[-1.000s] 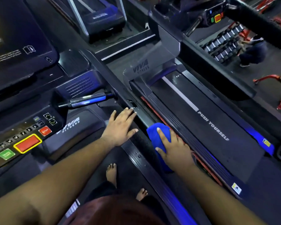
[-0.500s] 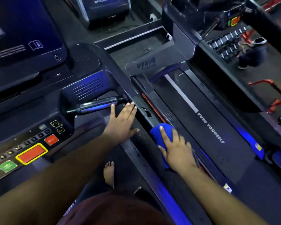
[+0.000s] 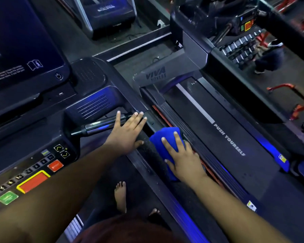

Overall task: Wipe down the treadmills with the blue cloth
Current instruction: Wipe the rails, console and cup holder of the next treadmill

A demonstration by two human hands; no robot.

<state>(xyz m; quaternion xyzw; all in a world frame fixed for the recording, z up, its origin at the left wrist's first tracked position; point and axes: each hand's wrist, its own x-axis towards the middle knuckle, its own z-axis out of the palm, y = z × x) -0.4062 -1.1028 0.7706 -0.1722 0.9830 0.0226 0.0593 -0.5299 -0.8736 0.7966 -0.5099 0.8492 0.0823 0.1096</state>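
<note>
A folded blue cloth (image 3: 161, 142) lies on the left side rail (image 3: 216, 163) of the neighbouring treadmill, whose black belt (image 3: 218, 130) reads PUSH YOURSELF. My right hand (image 3: 184, 158) presses flat on the cloth with straight, spread fingers. My left hand (image 3: 128, 132) rests flat with spread fingers on the right arm of the treadmill I stand on, its fingertips by the silver handlebar (image 3: 96, 128). That treadmill's console (image 3: 33, 174) with a red stop button is at lower left.
A dark screen (image 3: 21, 50) fills the upper left. My bare feet (image 3: 120, 195) stand on the near belt. Another treadmill's console (image 3: 246, 25) sits at upper right, above a dumbbell rack (image 3: 240, 50), a crouching person (image 3: 268, 58) and red equipment (image 3: 298, 97).
My right hand has slid the blue cloth forward along the side rail towards the treadmill's front. My left hand has moved forward along the arm to the handlebar.
</note>
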